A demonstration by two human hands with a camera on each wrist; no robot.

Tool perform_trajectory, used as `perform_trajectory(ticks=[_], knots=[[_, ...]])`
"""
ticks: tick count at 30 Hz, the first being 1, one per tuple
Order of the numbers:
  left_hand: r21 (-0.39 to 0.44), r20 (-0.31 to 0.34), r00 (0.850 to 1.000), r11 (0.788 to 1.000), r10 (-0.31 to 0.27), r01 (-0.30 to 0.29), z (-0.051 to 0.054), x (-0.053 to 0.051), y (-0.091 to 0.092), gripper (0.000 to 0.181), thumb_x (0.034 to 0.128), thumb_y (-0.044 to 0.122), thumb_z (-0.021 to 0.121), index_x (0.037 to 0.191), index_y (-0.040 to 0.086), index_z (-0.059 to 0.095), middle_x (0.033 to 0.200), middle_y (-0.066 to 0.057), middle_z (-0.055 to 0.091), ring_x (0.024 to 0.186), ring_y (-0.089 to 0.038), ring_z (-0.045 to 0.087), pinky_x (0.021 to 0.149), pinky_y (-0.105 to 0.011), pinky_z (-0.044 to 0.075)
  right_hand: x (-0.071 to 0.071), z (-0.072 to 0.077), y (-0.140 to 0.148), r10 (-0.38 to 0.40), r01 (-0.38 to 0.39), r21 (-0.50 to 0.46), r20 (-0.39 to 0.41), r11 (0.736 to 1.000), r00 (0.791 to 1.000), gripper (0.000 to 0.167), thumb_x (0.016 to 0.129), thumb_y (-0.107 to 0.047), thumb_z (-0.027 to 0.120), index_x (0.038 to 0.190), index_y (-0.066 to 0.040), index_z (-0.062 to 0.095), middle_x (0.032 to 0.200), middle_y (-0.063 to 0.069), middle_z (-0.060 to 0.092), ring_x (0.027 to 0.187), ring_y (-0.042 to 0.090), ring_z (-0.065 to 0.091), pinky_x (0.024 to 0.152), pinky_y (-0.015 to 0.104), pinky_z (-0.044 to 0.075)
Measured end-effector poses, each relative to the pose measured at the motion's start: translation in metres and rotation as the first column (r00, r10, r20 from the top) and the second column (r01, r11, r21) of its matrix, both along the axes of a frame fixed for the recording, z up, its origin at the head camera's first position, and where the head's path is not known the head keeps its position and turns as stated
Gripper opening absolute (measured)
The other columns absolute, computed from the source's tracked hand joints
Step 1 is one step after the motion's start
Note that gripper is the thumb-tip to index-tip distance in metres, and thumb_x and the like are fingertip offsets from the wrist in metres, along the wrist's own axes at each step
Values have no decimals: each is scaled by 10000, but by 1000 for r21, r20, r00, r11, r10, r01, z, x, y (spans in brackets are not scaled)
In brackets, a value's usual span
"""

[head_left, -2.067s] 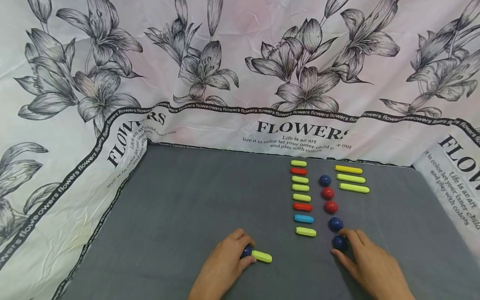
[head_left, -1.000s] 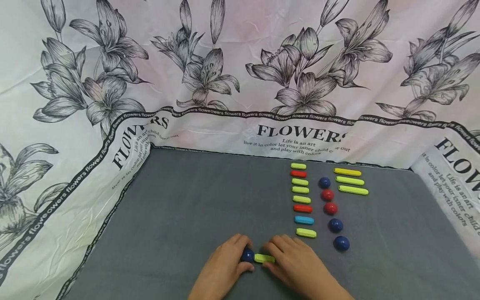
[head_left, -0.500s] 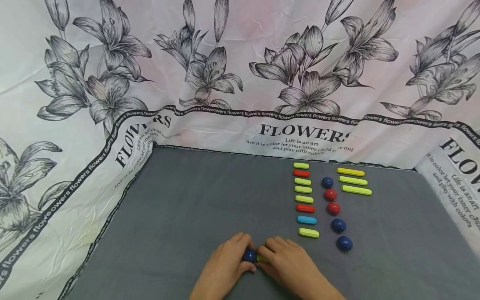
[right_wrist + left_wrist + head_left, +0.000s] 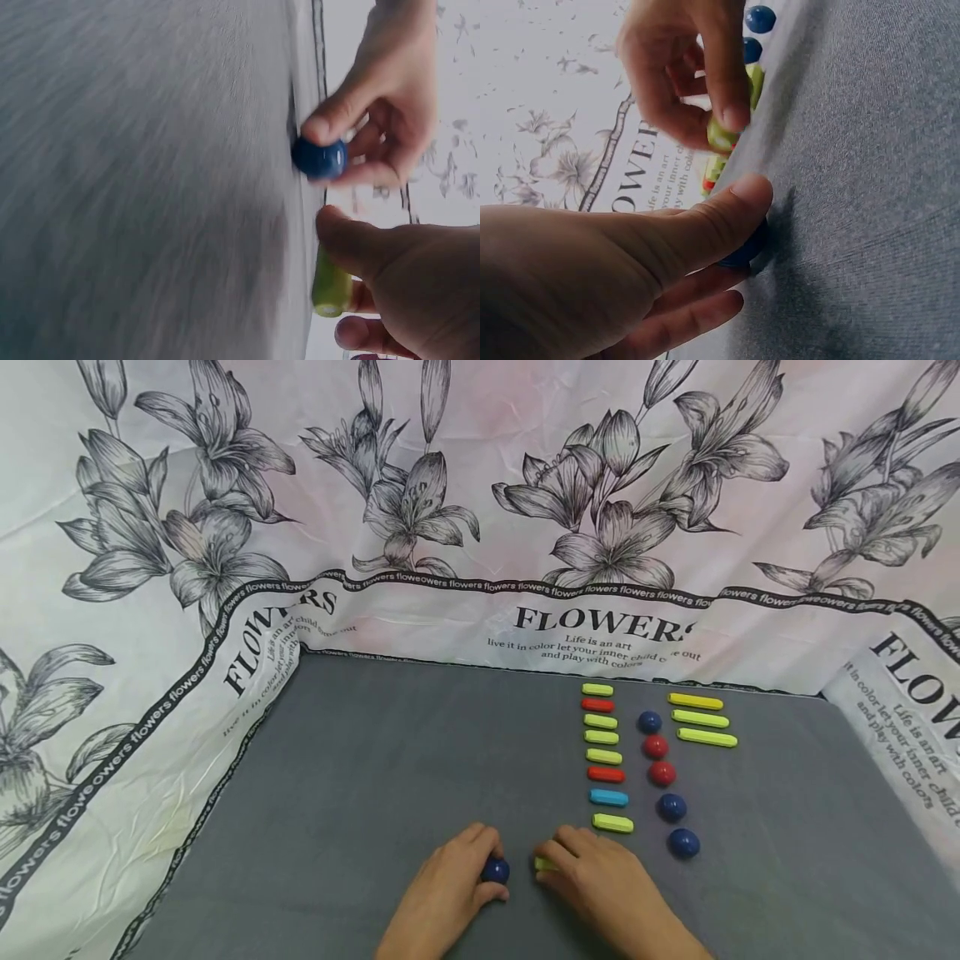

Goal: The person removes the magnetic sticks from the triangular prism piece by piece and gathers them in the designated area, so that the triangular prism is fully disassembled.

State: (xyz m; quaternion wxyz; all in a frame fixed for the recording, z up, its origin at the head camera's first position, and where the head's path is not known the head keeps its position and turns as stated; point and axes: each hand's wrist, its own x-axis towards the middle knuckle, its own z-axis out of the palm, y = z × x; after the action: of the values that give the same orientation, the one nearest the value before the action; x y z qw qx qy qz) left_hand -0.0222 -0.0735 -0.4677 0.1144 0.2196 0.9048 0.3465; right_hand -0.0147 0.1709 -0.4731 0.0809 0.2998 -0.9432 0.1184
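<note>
My left hand (image 4: 447, 889) pinches a dark blue ball (image 4: 496, 870) at the front of the grey surface, thumb on one side and fingers on the other. To its right, my right hand (image 4: 603, 881) grips a short yellow-green stick (image 4: 331, 285) between thumb and fingers. In the head view most of that stick is hidden under the hand. A gap separates the stick from the ball. In the right wrist view the blue ball (image 4: 320, 157) in the left hand is glossy and round.
Short sticks form a column behind the right hand, among them a red stick (image 4: 606, 774) and a blue stick (image 4: 608, 797). Beside them runs a line of blue and red balls, with a red ball (image 4: 662, 773) midway. Three longer sticks (image 4: 707, 738) lie back right. Flowered cloth (image 4: 420, 618) borders the surface.
My right hand has left the front blue ball of the line, moved left and taken hold of the yellow-green stick, drawing it right, away from the left hand's ball. The left hand stays put.
</note>
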Motion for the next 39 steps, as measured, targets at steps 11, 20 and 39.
perform_trajectory(ticks=[11,20,39], knots=[[11,10,1000,1000,5,-5,-2,1,-2,341,836,250,882,999,216,584,909,126,529,718,1,489,677,-223,487,4,13,42,-215,212,39,94,976,972,321,879,-233,893,1156,-224,729,1078,-97,651,927,24,613,814,290,600],[4,-12,1000,1000,8,-8,0,2,-2,347,830,257,883,1011,210,591,923,124,541,737,8,500,689,-227,498,8,7,58,-234,234,-8,16,972,972,302,843,-179,920,1067,-199,719,1006,-118,582,817,-6,548,710,282,579],[-15,8,1000,1000,14,-14,1,3,-1,344,841,262,882,1017,213,590,926,130,543,738,6,490,676,-240,489,3,7,65,-283,259,127,232,957,931,293,908,-262,863,1180,-218,763,1035,-106,564,856,41,523,730,273,580]])
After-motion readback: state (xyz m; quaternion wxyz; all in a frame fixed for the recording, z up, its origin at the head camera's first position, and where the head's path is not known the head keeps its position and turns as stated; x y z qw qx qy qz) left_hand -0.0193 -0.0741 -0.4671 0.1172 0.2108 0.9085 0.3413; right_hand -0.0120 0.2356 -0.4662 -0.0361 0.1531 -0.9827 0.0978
